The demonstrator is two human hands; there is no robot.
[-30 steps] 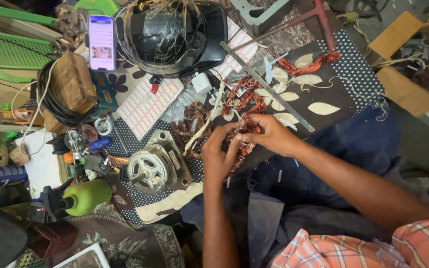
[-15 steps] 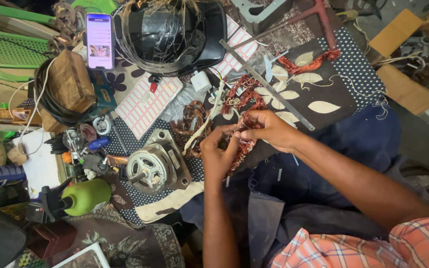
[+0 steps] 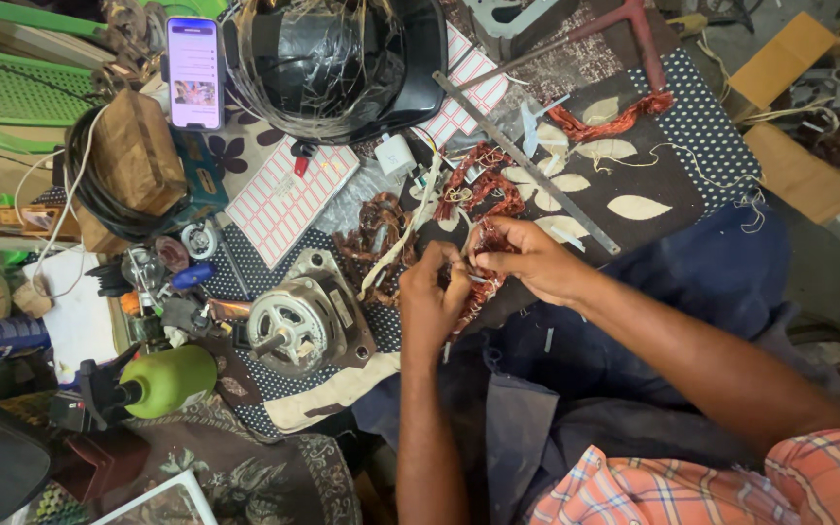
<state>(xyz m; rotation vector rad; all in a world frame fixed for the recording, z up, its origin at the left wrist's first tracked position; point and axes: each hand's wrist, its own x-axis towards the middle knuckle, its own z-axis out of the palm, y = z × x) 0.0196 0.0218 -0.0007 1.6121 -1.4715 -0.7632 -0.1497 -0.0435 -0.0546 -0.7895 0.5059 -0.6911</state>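
Observation:
My left hand (image 3: 432, 297) and my right hand (image 3: 525, 258) meet over my lap, both pinching a tangled bundle of reddish copper winding wire (image 3: 478, 190) that trails up onto the dark patterned cloth (image 3: 673, 146). What sits between the fingertips is partly hidden. A second clump of copper wire (image 3: 377, 226) lies just left of the hands. Left of that, a grey electric motor (image 3: 296, 326) rests on the cloth, close to my left wrist.
A long metal ruler (image 3: 527, 165) runs diagonally above the hands. A black round housing wrapped in wire (image 3: 328, 58), a lit phone (image 3: 193, 73), white label sheets (image 3: 289, 199), a green bottle (image 3: 169, 381), a cable coil (image 3: 99, 199) and small parts crowd the left side.
The hands stay on the copper wire bundle, with only small finger movements; the right hand has shifted slightly over the bundle.

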